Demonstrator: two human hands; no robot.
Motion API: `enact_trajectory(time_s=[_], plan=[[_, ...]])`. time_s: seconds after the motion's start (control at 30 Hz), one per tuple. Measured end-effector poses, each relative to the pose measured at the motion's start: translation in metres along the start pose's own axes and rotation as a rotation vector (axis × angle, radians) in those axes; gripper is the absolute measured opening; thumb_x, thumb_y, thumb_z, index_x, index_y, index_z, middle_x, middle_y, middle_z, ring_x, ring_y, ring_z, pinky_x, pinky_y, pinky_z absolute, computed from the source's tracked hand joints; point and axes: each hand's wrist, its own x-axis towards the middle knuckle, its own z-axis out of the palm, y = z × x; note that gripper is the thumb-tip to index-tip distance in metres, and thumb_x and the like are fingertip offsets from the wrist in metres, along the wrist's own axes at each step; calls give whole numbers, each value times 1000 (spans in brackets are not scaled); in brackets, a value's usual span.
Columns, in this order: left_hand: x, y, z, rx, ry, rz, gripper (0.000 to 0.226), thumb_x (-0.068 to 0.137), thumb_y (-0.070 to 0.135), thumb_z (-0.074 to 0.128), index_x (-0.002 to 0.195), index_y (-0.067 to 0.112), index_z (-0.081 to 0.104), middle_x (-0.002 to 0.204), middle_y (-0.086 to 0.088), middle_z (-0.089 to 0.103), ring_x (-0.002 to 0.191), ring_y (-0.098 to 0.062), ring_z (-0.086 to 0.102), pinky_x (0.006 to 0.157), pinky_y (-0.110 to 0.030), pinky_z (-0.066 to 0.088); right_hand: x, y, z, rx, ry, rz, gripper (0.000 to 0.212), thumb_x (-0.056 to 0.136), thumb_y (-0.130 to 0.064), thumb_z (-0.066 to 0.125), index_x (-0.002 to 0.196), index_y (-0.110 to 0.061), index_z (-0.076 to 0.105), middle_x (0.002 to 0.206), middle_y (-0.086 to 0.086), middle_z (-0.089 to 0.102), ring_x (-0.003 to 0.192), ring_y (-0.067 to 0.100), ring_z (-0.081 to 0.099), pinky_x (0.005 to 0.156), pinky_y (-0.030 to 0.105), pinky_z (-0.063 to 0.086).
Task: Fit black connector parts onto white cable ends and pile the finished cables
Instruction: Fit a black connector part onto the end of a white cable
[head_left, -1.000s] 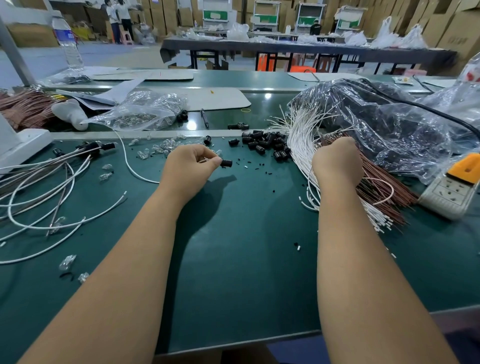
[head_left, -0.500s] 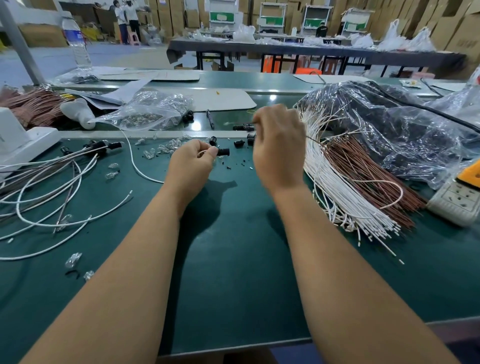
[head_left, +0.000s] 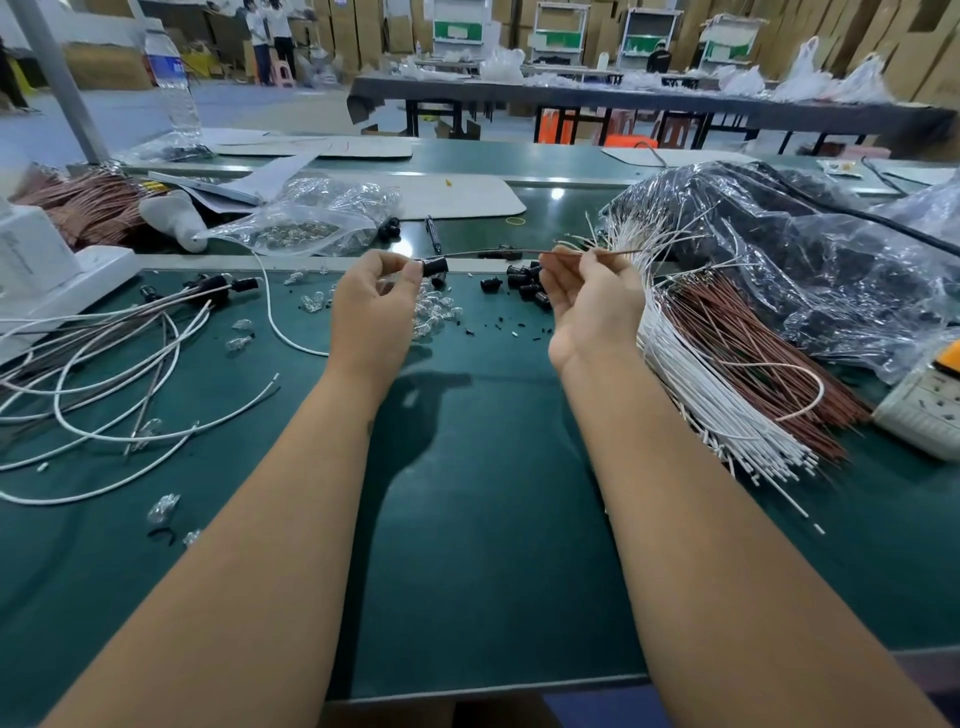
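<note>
Cluttered green bench (head_left: 467, 519): left hand (head_left: 371, 306) pinches a black connector (head_left: 435, 267), right hand (head_left: 589, 301) pinches a thin cable (head_left: 493, 253); floppy tip could easily miss the hole.

Left hand (head_left: 371, 306) pinches black connector (head_left: 434, 267); right hand (head_left: 592, 301) pinches wire (head_left: 498, 252).

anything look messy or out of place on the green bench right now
Mostly loose parts. Small clear glass bulbs and tiny black bits lie scattered over the green mat instead of in the clear plastic bag. One stray bulb sits near the front left. Nothing looks broken.
</note>
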Motion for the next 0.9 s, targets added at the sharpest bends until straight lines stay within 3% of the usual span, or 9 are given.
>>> enact_trajectory(time_s=[0.13,0.23,0.37,0.47,0.53,0.63,0.77,0.9], plan=[[0,4,-1,-156,53,-57,13,101,19,47,89,21,51,82,3,60,68,-13,59,60,-24,47,-1,5,0,-30,-53,79,20,100,0,40,87,-13,45,74,10,65,62,21,66,65,29,56],[2,5,0,-265,85,-138,13,102,18,43,90,18,49,82,1,68,61,-9,63,53,-19,50,-1,8,0,-92,-51,91,20,98,1,40,86,-14,46,72,10,64,57,20,65,58,26,55],[1,0,3,-34,-34,-165,10,101,19,47,93,14,53,86,0,64,62,-8,58,51,-18,47,-1,11,-1,-42,-70,147,18,98,1,39,89,-12,47,73,12,63,58,21,65,59,27,56],[0,-3,6,81,-92,-125,10,99,19,51,96,11,55,70,0,62,46,1,48,49,-11,40,3,11,-3,27,-91,198,10,100,-4,40,103,-7,49,75,12,64,57,19,67,58,25,57],[0,-2,6,81,-103,-112,8,97,18,54,93,12,57,61,1,58,41,4,44,46,-9,36,5,10,-3,30,-128,219,10,101,-10,43,102,-6,53,72,9,65,56,17,67,56,24,57],[0,-2,7,82,-110,-107,9,96,17,56,89,12,58,58,2,57,42,3,44,48,-11,37,0,14,1,-148,-268,223,13,99,-14,51,89,-8,57,72,6,64,59,15,65,59,24,56],[0,-2,7,51,-94,-109,10,96,17,57,88,11,58,57,2,57,40,3,42,45,-10,34,-14,30,6,-629,-436,119,11,90,-2,62,87,-10,56,81,6,62,64,15,63,62,24,57],[0,-1,7,46,-101,-113,13,95,17,57,82,16,58,58,1,57,41,1,43,47,-11,35,-20,34,6,-715,-408,80,13,90,-3,63,83,-10,54,75,6,62,57,13,62,57,24,55]])
